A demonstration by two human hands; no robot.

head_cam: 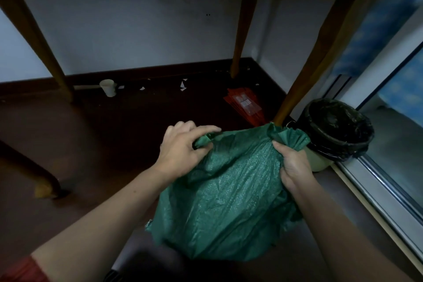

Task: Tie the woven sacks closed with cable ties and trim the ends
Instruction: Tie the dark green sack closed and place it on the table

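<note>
Head view: crumpled green woven sack (229, 201), neck bunched.

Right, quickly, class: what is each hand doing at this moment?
Left hand: closed, pinching a bunched fold of the green sack.
Right hand: closed, gripping the same sack's gathered neck.

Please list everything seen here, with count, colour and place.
Green woven plastic sack: one, green, centre, held by both hands.
Brown wooden table: one, brown, above and behind the sack.
White paper cup: one, white, floor by the far wall.
Red flat plastic packets: one pile, red, floor beyond the sack.
Small paper scraps: several, white, floor near the cup.
Round bin with black liner: one, cream, right of the sack.
Left hand: one, grips the sack's left corner.
Right hand: one, grips the gathered neck.
</note>
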